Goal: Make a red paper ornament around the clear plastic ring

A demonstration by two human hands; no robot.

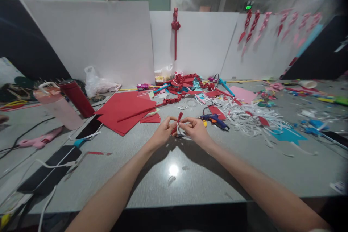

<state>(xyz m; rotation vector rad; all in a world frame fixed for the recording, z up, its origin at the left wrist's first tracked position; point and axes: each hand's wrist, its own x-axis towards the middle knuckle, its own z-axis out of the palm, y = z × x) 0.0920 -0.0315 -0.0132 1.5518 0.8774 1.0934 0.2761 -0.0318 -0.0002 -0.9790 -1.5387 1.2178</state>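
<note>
While both forearms reach inward — fingers point(174, 125) pinch.

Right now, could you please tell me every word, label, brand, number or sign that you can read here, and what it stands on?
No text is readable.
Green lit sign above the right-hand panel: too small and blurred.
Purple item near the red sheets: pale label, too small.
White scrap at the table's right: marks too blurred to tell.
</note>
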